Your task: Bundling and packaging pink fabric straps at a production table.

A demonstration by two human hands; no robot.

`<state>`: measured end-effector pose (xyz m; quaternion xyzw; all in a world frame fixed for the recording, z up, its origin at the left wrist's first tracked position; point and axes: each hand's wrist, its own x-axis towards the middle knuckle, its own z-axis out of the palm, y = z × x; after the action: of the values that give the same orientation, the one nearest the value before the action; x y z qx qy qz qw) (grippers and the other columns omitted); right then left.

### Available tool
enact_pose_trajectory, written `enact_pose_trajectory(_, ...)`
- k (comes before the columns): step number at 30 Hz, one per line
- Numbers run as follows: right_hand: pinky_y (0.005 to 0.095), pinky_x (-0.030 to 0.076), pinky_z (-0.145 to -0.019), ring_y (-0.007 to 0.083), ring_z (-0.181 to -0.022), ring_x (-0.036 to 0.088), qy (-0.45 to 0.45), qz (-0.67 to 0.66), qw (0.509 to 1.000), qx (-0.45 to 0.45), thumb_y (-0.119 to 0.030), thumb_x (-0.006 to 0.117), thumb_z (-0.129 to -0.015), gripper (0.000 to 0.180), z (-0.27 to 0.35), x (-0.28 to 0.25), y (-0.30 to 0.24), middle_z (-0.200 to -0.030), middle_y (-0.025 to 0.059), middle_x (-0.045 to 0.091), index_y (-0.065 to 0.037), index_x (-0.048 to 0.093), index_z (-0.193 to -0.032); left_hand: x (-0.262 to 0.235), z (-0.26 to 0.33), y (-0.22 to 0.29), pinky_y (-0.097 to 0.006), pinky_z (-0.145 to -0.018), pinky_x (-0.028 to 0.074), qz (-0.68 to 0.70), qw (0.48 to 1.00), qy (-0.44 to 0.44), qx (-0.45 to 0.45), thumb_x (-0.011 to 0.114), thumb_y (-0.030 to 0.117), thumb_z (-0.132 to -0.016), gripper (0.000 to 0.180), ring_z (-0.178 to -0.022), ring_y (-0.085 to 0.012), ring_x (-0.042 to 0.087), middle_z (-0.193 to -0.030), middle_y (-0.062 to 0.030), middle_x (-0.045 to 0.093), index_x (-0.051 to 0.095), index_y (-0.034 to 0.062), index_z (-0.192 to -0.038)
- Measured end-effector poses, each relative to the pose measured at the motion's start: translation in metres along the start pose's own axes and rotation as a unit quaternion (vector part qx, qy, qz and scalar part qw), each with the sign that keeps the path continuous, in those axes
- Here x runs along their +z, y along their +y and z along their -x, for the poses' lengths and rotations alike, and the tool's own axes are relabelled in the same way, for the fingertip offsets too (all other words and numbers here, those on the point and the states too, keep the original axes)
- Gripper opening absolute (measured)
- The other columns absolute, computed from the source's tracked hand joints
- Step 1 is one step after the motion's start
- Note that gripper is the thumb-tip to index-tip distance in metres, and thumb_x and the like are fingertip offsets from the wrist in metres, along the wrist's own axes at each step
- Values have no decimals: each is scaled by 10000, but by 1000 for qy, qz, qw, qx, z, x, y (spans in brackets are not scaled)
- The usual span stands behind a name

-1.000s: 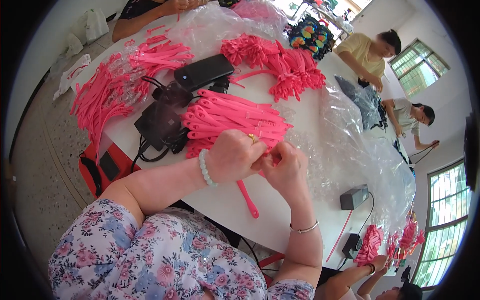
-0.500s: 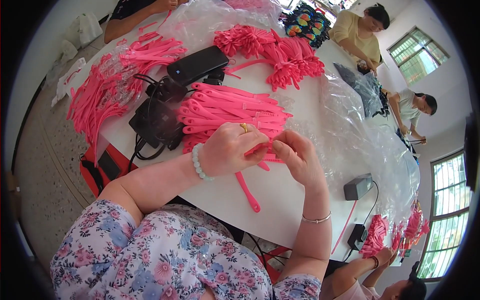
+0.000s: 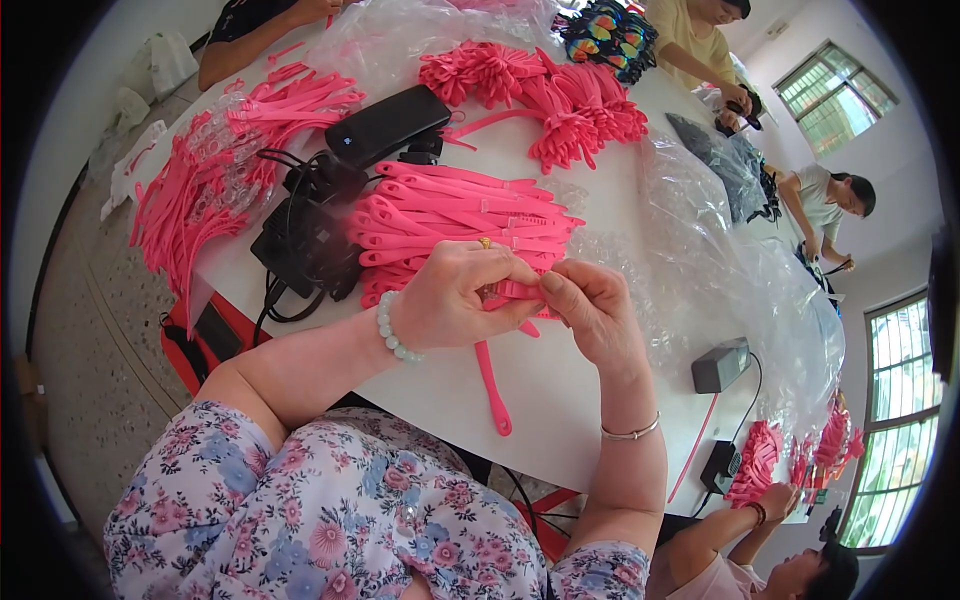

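My left hand (image 3: 455, 292), with a bracelet and a ring, is closed in a pinch on a pink rubber strap (image 3: 490, 392). Thumb and forefinger of my right hand (image 3: 598, 310) grip the same strap close by, their tips almost meeting the left ones. One rounded end with a slot dangles below my hands over the white table (image 3: 430, 375). A small clear piece seems to sit on the strap at my left fingers, partly hidden. Just beyond my hands lies a stack of similar pink straps (image 3: 450, 215), several with clear buckles.
Left of the stack are black adapters with cables (image 3: 310, 245) and a black box (image 3: 390, 125). More pink straps (image 3: 195, 205) heap at far left; bundled ones (image 3: 585, 105) lie at the back. Clear plastic bags (image 3: 700, 230) cover the right side. Co-workers (image 3: 700, 45) sit around the table.
My fingers have shifted on the strap, and more of its pink band shows between my hands. Its dangling end has swung slightly left and lower.
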<state>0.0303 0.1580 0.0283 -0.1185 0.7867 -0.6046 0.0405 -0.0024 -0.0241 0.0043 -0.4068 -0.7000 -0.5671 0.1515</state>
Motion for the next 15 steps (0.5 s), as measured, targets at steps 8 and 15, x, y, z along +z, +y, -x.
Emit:
enact_pose_trajectory(8, 191, 278, -496, 20, -584, 357, 20, -21, 999, 35, -146, 557, -878, 189, -1, -2, 0, -652, -61, 450, 11, 569, -773, -1, -1, -1, -277, -536, 470, -17, 1000, 18, 13, 728, 65, -655, 165, -583, -206, 604, -686, -68, 629, 619, 40, -776)
enact_pose_trajectory(15, 201, 286, -496, 34, -573, 364, 16, -19, 1000, 19, -162, 551, -881, 210, -1, -3, 3, -641, -48, 446, 3, 553, -752, 3, 1, -3, -284, -501, 443, -8, 999, 38, 22, 734, 66, -649, 174, -519, -194, 559, -659, -60, 610, 617, 44, -776)
